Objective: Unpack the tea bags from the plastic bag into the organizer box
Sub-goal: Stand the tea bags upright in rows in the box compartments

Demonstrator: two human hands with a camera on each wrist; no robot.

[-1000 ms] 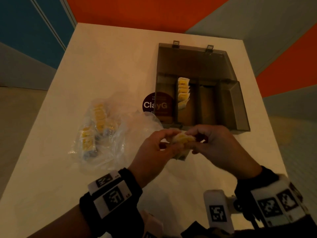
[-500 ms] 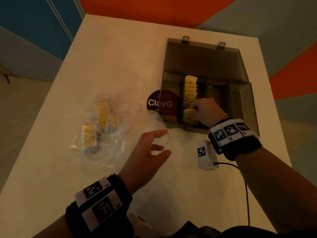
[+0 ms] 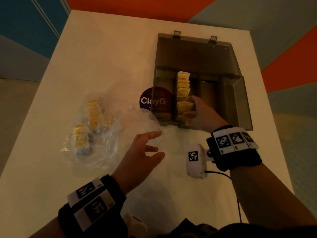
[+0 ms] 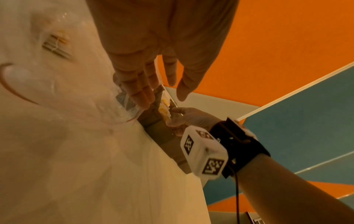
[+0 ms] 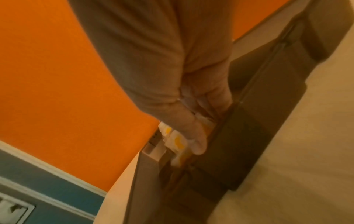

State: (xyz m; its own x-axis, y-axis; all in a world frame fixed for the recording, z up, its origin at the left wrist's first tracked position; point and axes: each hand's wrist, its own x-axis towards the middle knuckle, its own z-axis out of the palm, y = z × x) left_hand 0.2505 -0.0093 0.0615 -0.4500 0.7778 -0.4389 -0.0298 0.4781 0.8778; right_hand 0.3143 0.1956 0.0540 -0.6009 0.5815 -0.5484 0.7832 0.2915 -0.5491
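— Right hand [image 3: 204, 115]?
— Pinching tea bags [image 3: 184, 107] at the near end of the organizer box [image 3: 236, 103], second compartment from its left; box by the table's [image 3: 103, 48] far right edge.
— Left hand [image 3: 142, 152]?
— Spread, holding nothing; hovering beside the plastic bag [image 3: 96, 127] near the table's left edge.

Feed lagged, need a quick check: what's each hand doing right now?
Left hand: open, fingers relaxed over the table by the plastic bag, holding nothing.
Right hand: pinching tea bags in the organizer box.
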